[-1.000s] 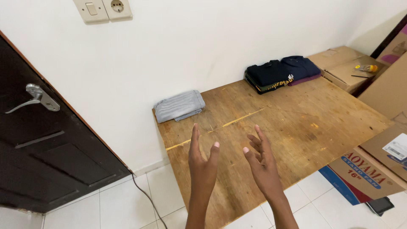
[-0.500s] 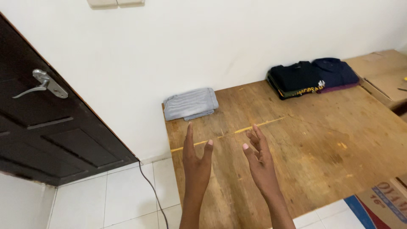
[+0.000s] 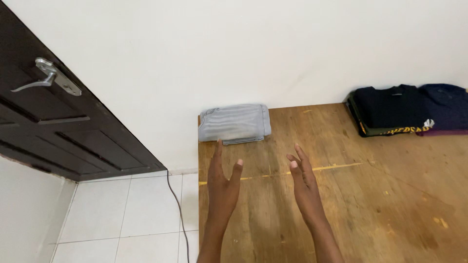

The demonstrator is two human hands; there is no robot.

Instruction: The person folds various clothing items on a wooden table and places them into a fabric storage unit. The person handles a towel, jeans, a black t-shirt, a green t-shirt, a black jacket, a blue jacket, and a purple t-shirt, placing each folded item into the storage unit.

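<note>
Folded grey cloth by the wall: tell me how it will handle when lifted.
The folded grey cloth looks soft, so it would probably sag and unfold if lifted by one edge. It lies flat, so rolling seems unlikely. Both open hands, left hand and right hand, could support it.

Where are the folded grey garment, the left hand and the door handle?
folded grey garment (image 3: 235,124), head view, middle of its top face
left hand (image 3: 223,182), head view, back of the hand
door handle (image 3: 45,78), head view, silver lever
</note>
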